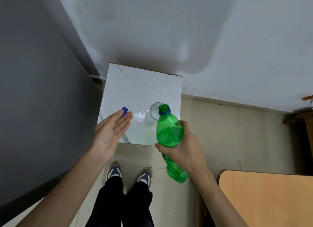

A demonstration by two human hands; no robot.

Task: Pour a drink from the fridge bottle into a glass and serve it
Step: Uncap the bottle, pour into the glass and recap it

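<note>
Head view: you stand over a small white marbled bench point(135, 84), centre of frame, shoes at the bottom.
Step in hand: pouring is about to start, by my reading. The green bottle point(169, 133) is uncapped and leaning mouth-first toward the glass point(153, 110).
Right hand point(184, 147): fingers wrapped round the bottle's middle, thumb on the near side, base hanging down toward the floor.
Left hand point(112, 130): palm up, fingers straight and held together, gripping nothing. Fingertips lie at the blue cap point(125, 111); touching it or only overlapping in the picture, you cannot tell.
Cap: on the bench at its left part, just left of a wet-looking sheen.
Glass: clear, upright on the bench's right part, its rim partly behind the bottle neck. Liquid level inside cannot be read.
Bottle contents: hard to tell through the green plastic.
Next move: bring the mouth over the rim and tilt slowly. Your free left hand could steady the glass.
In the way: nothing between mouth and glass. Glass stands near the bench's right edge, so a nudge could tip it off.
Around: dark grey panel at left, white wall above, tan tabletop point(271, 201) at lower right, well apart.
</note>
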